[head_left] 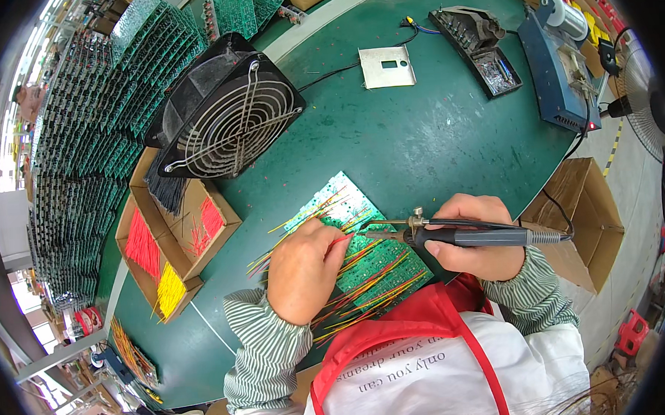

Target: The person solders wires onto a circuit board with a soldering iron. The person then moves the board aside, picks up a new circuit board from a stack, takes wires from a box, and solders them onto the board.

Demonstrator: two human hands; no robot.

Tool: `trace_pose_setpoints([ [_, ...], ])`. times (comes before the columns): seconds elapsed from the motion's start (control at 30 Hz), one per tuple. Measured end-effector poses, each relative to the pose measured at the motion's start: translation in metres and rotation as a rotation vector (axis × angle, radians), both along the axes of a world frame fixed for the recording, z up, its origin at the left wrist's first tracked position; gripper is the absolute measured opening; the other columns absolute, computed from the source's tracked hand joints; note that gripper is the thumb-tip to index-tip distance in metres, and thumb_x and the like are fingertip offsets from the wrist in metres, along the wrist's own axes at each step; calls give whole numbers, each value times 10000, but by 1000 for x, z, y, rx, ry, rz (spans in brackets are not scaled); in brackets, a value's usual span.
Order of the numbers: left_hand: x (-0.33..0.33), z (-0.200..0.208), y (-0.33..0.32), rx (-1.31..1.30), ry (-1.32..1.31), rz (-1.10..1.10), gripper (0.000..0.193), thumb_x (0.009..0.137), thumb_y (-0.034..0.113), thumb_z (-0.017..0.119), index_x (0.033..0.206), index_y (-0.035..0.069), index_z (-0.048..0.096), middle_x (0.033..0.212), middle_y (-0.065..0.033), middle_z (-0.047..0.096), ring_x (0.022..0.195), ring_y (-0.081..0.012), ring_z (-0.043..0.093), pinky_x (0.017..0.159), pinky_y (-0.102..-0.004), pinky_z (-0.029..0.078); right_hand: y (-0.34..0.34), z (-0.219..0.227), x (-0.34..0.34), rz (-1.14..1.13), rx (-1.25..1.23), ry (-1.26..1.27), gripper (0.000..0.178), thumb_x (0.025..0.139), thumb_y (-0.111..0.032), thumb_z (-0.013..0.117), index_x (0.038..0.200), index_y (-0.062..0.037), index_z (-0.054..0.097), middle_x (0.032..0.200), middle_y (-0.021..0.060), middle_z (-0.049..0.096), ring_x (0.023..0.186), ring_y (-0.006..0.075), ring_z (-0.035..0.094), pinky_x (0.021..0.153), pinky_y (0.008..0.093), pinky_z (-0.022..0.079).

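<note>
A green circuit board (pixel 349 191) lies at an angle on the table in front of me, with several red and yellow wires (pixel 381 280) sticking out across it. My left hand (pixel 298 273) is closed over the board's left side, its thumb and finger pinching a red wire (pixel 343 238). From the right, my right hand (pixel 475 237) grips a soldering iron (pixel 484 236) with a thin solder feed tube clamped along it. The iron's tip points left and meets the board close to the pinched wire's end. The exact contact spot is too small to make out.
Left of the board stands a divided cardboard box (pixel 224 227) of red, yellow and dark wires. Behind it are a black fan (pixel 231 130) and stacked circuit boards (pixel 75 168). A white plate (pixel 401 75), black iron stand (pixel 482 49) and blue solder feeder (pixel 551 83) sit at the back right.
</note>
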State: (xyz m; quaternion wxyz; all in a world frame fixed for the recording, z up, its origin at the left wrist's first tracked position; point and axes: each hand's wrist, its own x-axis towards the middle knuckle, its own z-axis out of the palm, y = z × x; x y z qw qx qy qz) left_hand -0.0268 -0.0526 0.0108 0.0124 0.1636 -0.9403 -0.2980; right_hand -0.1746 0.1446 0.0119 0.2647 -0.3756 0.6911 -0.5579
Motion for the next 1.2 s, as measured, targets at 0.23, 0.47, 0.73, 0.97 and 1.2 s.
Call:
trace_pose_setpoints([
  [0.23, -4, 2, -2, -12, -38, -21, 105, 778, 117, 681, 781, 14, 664, 713, -104, 585, 625, -265, 580, 568, -367, 451, -1, -1, 0, 11, 8, 8, 159, 708, -91, 713, 793, -9, 606, 619, 53, 609, 535, 110, 593, 500, 249, 462],
  [0.47, -10, 4, -8, -41, -87, -107, 119, 780, 135, 668, 782, 17, 672, 734, -120, 604, 653, -288, 594, 592, -383, 466, 1, 0, 0, -24, -31, 48, 152, 707, -89, 711, 788, -9, 610, 620, 48, 610, 527, 110, 584, 501, 248, 458],
  [0.73, 0, -1, -6, 115, -26, 31, 113, 775, 92, 693, 794, -13, 657, 728, -111, 608, 610, -223, 586, 557, -318, 458, 2, 1, 1, -13, -9, 8, 152, 709, -92, 710, 792, -9, 613, 618, 45, 607, 526, 104, 578, 498, 247, 455],
  [0.97, 1, -3, -3, 113, -12, 66, 109, 785, 102, 685, 793, -3, 655, 713, -107, 591, 600, -235, 569, 552, -326, 445, 0, -4, 1, 0, -2, 14, 159, 706, -95, 715, 793, -11, 612, 614, 46, 604, 523, 104, 576, 495, 246, 455],
  [1.2, 1, -1, -4, 93, -9, 45, 108, 779, 81, 690, 797, -19, 653, 713, -104, 598, 575, -211, 562, 533, -300, 438, 4, 0, -2, -42, -38, 74, 168, 701, -99, 722, 792, -11, 612, 613, 46, 603, 524, 110, 578, 501, 247, 456],
])
